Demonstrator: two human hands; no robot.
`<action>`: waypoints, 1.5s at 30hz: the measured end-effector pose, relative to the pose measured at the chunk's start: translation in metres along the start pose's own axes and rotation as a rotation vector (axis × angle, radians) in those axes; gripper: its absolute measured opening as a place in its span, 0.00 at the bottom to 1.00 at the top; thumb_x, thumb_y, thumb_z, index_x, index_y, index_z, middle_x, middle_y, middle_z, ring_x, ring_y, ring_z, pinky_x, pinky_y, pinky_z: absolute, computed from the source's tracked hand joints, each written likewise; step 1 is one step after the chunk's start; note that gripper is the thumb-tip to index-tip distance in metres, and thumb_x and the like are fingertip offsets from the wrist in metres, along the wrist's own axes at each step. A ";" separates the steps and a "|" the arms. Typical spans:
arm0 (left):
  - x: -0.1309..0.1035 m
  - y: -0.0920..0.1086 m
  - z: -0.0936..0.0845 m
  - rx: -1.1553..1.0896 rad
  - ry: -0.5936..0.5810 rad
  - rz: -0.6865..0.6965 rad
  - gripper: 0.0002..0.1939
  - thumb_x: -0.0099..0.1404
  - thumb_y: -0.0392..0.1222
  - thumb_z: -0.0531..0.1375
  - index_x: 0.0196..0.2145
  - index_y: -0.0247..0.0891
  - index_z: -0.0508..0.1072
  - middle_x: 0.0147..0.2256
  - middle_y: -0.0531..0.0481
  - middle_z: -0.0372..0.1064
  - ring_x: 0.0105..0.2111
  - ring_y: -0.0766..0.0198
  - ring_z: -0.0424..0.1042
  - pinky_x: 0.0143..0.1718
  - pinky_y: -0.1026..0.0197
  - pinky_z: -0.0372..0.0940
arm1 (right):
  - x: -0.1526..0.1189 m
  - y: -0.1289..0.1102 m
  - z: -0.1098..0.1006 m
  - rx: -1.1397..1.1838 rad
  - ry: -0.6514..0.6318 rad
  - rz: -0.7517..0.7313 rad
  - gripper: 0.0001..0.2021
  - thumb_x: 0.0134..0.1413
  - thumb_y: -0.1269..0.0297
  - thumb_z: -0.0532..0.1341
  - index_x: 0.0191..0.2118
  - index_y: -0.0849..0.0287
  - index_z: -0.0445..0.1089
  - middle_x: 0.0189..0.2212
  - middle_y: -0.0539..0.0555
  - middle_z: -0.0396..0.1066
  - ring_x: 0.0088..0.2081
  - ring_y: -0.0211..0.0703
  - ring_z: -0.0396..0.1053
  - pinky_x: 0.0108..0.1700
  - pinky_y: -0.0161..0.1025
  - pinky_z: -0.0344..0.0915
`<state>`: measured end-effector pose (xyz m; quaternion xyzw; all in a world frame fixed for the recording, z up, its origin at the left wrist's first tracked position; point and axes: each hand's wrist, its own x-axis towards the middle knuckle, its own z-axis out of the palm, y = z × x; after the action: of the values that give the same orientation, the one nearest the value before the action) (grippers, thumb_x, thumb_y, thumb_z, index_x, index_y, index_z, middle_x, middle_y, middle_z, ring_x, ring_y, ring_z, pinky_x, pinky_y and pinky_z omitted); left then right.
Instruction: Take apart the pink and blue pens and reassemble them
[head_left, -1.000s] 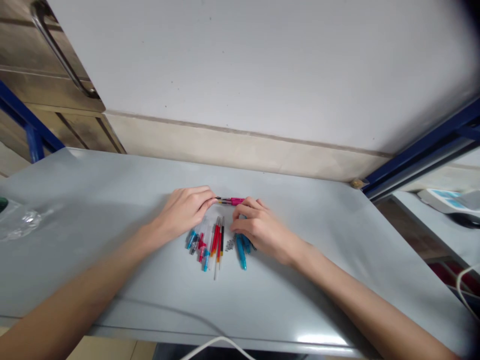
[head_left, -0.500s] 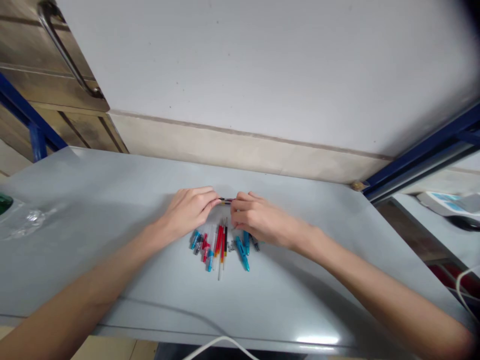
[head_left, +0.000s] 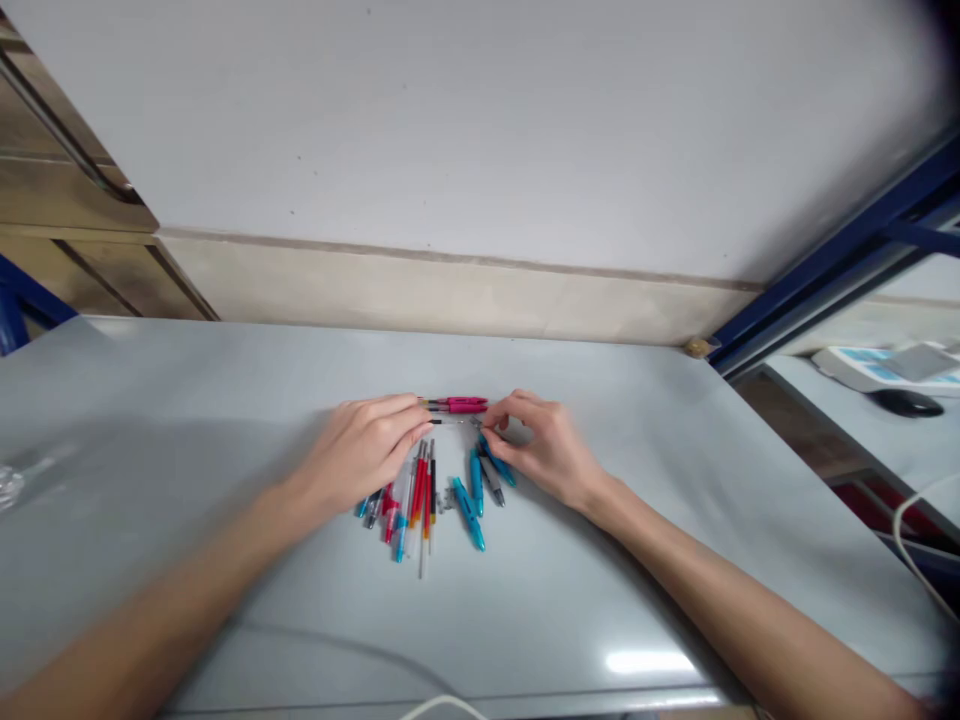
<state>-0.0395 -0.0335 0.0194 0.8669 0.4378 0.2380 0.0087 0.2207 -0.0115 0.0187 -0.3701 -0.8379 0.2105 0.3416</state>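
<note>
My left hand (head_left: 371, 445) pinches a thin pen refill (head_left: 448, 422), its tip pointing right. Facing it, my right hand (head_left: 536, 445) has thumb and forefinger closed on a small grey spring-like piece (head_left: 475, 423), a short way from the refill's tip. Just behind lie two pink pen barrels (head_left: 466, 407), with dark ends running toward my left fingers. In front are several red and black refills (head_left: 424, 485), and small grey pieces (head_left: 445, 500). Blue pen barrels (head_left: 469, 515) and a grey barrel (head_left: 493, 482) lie near my right hand. Coloured pen tops (head_left: 390, 512) lie below my left hand.
A grey table (head_left: 585, 600) carries everything, with a wall (head_left: 450, 290) along its back. Crumpled clear plastic (head_left: 11, 485) lies at the left. Beyond the blue frame (head_left: 832, 250) on the right is a black mouse (head_left: 907, 402). A white cable (head_left: 442, 708) crosses the front edge.
My hands have moved apart; the pink barrels now show lying on the table behind them. A refill now shows in my left fingers and a small piece in my right. The view has shifted rightward.
</note>
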 end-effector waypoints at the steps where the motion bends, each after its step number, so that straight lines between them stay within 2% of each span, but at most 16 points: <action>1: 0.000 0.001 0.000 0.002 0.002 0.012 0.14 0.77 0.42 0.52 0.44 0.41 0.78 0.41 0.49 0.77 0.39 0.62 0.77 0.39 0.60 0.67 | -0.001 0.000 0.001 -0.040 0.017 -0.038 0.04 0.60 0.75 0.62 0.37 0.60 0.74 0.31 0.53 0.73 0.35 0.41 0.69 0.40 0.39 0.68; 8: 0.001 0.005 0.001 0.034 0.055 0.109 0.13 0.77 0.40 0.52 0.42 0.39 0.77 0.39 0.49 0.76 0.36 0.62 0.75 0.37 0.60 0.66 | -0.005 0.000 0.001 -0.177 0.055 -0.200 0.07 0.65 0.75 0.57 0.37 0.60 0.72 0.29 0.54 0.73 0.34 0.44 0.65 0.36 0.39 0.66; 12: 0.001 0.006 0.001 0.048 0.014 0.109 0.13 0.77 0.39 0.52 0.41 0.39 0.77 0.36 0.50 0.74 0.34 0.63 0.73 0.37 0.60 0.65 | -0.005 0.000 0.002 -0.191 0.034 -0.217 0.08 0.65 0.75 0.57 0.37 0.60 0.72 0.29 0.55 0.72 0.35 0.44 0.66 0.37 0.40 0.66; 19: 0.001 0.005 0.002 0.030 0.008 0.111 0.13 0.76 0.39 0.52 0.41 0.38 0.77 0.36 0.49 0.73 0.34 0.63 0.73 0.37 0.59 0.65 | -0.005 -0.008 0.002 -0.216 0.011 -0.216 0.08 0.65 0.75 0.58 0.36 0.61 0.72 0.29 0.55 0.72 0.35 0.44 0.66 0.38 0.40 0.67; 26: 0.002 0.006 0.002 0.013 0.018 0.117 0.13 0.77 0.39 0.52 0.42 0.38 0.77 0.35 0.49 0.73 0.34 0.63 0.73 0.37 0.59 0.65 | -0.006 -0.011 0.002 -0.189 0.041 -0.250 0.08 0.66 0.74 0.57 0.38 0.61 0.72 0.29 0.55 0.72 0.35 0.44 0.65 0.37 0.40 0.66; 30: 0.002 0.008 0.000 -0.005 0.024 0.123 0.13 0.76 0.38 0.53 0.42 0.38 0.77 0.34 0.50 0.73 0.33 0.63 0.73 0.36 0.59 0.65 | -0.006 -0.015 0.000 -0.154 0.066 -0.296 0.06 0.66 0.73 0.57 0.40 0.61 0.72 0.26 0.53 0.68 0.32 0.43 0.62 0.34 0.39 0.64; 34: 0.002 0.008 -0.001 -0.030 0.076 0.156 0.11 0.75 0.37 0.54 0.41 0.38 0.77 0.36 0.49 0.74 0.34 0.63 0.74 0.36 0.60 0.65 | -0.007 -0.016 -0.001 -0.077 0.092 -0.266 0.05 0.67 0.71 0.59 0.41 0.60 0.73 0.23 0.50 0.65 0.31 0.42 0.60 0.35 0.38 0.63; 38: 0.002 0.008 -0.001 -0.070 0.141 0.189 0.10 0.74 0.36 0.56 0.41 0.38 0.77 0.38 0.48 0.77 0.35 0.63 0.75 0.37 0.61 0.66 | -0.007 -0.015 0.000 0.048 0.110 -0.162 0.04 0.66 0.69 0.62 0.40 0.59 0.74 0.22 0.48 0.65 0.30 0.41 0.62 0.35 0.38 0.63; 45: 0.004 0.010 -0.001 -0.120 0.132 0.191 0.09 0.73 0.34 0.56 0.41 0.38 0.77 0.34 0.49 0.74 0.32 0.64 0.72 0.33 0.61 0.64 | -0.008 -0.019 0.005 0.197 0.098 -0.058 0.04 0.65 0.66 0.64 0.39 0.58 0.75 0.22 0.48 0.67 0.32 0.41 0.64 0.37 0.39 0.63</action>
<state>-0.0299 -0.0368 0.0239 0.8851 0.3379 0.3199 0.0088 0.2116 -0.0303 0.0234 -0.3204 -0.8058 0.2635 0.4227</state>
